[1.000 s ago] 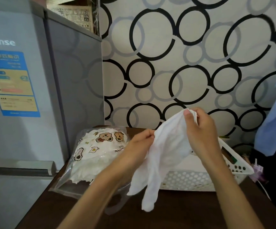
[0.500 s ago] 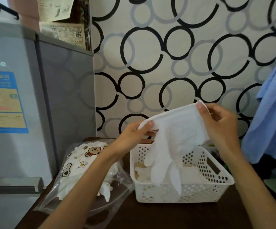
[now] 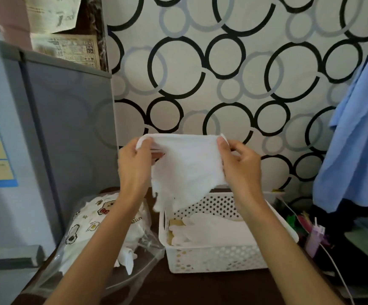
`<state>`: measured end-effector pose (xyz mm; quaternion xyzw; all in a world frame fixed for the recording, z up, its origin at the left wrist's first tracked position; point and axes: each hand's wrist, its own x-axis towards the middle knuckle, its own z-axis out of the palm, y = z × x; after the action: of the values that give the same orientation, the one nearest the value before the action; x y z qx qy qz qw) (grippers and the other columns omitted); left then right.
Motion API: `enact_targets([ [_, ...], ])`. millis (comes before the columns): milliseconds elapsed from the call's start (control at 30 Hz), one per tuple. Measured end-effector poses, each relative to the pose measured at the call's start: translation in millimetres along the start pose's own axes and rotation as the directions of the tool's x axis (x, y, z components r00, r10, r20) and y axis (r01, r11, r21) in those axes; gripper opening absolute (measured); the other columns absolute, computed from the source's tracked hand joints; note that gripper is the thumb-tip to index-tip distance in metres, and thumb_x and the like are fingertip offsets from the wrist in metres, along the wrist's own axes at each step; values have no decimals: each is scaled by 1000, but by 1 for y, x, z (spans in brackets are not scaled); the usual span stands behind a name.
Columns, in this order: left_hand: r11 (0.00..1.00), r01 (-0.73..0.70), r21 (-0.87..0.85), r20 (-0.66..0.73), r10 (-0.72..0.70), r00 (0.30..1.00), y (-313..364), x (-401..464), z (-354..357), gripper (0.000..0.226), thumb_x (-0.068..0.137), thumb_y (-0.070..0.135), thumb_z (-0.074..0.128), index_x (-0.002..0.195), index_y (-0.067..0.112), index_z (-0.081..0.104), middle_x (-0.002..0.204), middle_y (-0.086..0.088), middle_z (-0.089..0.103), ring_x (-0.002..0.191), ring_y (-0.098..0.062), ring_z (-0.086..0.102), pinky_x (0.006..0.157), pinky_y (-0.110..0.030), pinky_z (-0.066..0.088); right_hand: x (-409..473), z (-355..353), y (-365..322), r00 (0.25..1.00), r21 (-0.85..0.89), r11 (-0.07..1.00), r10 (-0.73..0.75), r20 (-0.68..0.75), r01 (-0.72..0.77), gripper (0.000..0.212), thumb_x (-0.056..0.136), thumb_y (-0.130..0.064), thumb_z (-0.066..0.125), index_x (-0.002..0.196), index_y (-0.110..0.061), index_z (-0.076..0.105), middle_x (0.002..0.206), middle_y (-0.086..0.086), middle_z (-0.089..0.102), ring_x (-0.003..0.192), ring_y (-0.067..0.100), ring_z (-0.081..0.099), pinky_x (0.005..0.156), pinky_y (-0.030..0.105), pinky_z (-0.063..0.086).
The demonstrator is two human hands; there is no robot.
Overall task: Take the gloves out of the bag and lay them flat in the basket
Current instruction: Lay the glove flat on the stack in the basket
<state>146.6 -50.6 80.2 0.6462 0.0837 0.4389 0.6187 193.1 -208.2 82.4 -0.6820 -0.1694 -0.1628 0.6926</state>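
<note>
Glove (image 3: 187, 170) is now pulled wide & held up over the basket (image 3: 211, 258), not bunched like before. Left hand (image 3: 134, 170) & right hand (image 3: 240, 168) each pinch a cuff corner. Ready to lay flat on the gloves inside. More wait in the bag (image 3: 103, 236).

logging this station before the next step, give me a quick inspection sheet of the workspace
surface: dark table, mostly covered.
job's things: white glove held stretched above the basket; gloves already lie in it; clear bag to its left holds more.
clutter: small coloured items right of the basket.
grippers: left hand and right hand pinch the glove's top corners.
cables: white cord at right.
surroundings: grey fridge, circle-patterned wall, blue cloth hanging.
</note>
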Motion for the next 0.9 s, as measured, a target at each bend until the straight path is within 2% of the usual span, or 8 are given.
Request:
enact_targets([
  [100, 910, 61, 410, 195, -153, 969, -33, 8, 14, 22, 95, 23, 47, 78, 22, 62, 77, 1, 69, 72, -15, 65, 69, -32, 53, 2, -10, 36, 956, -4, 956, 293, -13, -293, 20, 95, -33, 52, 84, -18, 61, 75, -1, 60, 65, 9, 53, 55, 20, 42],
  [167, 723, -12, 690, 366, -334, 868, -66, 12, 29, 22, 93, 24, 49, 76, 14, 59, 73, -3, 62, 67, -20, 58, 64, -31, 46, 6, -24, 67, 910, -153, 899, 415, 5, -409, 20, 97, -30, 50, 86, -16, 60, 78, 1, 59, 69, 12, 53, 60, 25, 43],
  [233, 517, -191, 835, 444, -425, 789, -91, 13, 43, 20, 92, 25, 52, 79, 12, 60, 67, -1, 53, 64, -19, 51, 56, -26, 39, 10, -40, 95, 879, -333, 828, 477, -1, -450, 20, 96, -30, 51, 101, -15, 62, 97, 7, 64, 84, 20, 58, 69, 30, 49],
  [367, 278, -444, 852, 523, -395, 756, -112, 9, 62, 21, 85, 29, 62, 98, 15, 70, 89, -1, 67, 85, -21, 61, 68, -28, 47, 21, -66, 117, 880, -683, 659, 472, 52, -313, 24, 96, -29, 50, 111, -15, 63, 115, 8, 63, 82, 19, 55, 57, 24, 42],
  [500, 104, -613, 783, 620, -203, 758, -112, -2, 79, 17, 87, 31, 65, 91, 15, 65, 99, -4, 64, 92, -20, 58, 74, -29, 44, 27, -76, 124, 898, -863, 483, 431, 88, -148, 25, 96, -30, 50, 114, -15, 60, 122, 7, 60, 99, 21, 57, 82, 29, 46],
  [600, 111, -647, 755, 656, -121, 745, -115, -5, 87, 24, 90, 35, 63, 104, 16, 67, 103, -2, 65, 95, -18, 59, 79, -29, 44, 25, -77, 127, 920, -926, 373, 377, 104, -48, 25, 98, -31, 46, 115, -16, 57, 123, 6, 58, 111, 25, 54, 85, 30, 42],
  [767, 291, -570, 768, 624, -143, 768, -122, -4, 90, 32, 90, 41, 61, 112, 19, 65, 109, -2, 66, 99, -19, 61, 82, -30, 44, 22, -73, 129, 943, -972, 228, 308, 127, 56, 26, 100, -30, 40, 118, -15, 51, 124, 6, 57, 111, 25, 55, 79, 29, 41],
  [900, 415, -504, 757, 612, -180, 770, -117, -9, 83, 35, 90, 41, 62, 118, 21, 61, 115, 1, 65, 101, -18, 60, 78, -28, 43, 19, -69, 123, 958, -970, 229, 252, 137, 79, 37, 96, -33, 49, 128, -16, 44, 128, 5, 55, 113, 24, 55, 80, 32, 44],
])
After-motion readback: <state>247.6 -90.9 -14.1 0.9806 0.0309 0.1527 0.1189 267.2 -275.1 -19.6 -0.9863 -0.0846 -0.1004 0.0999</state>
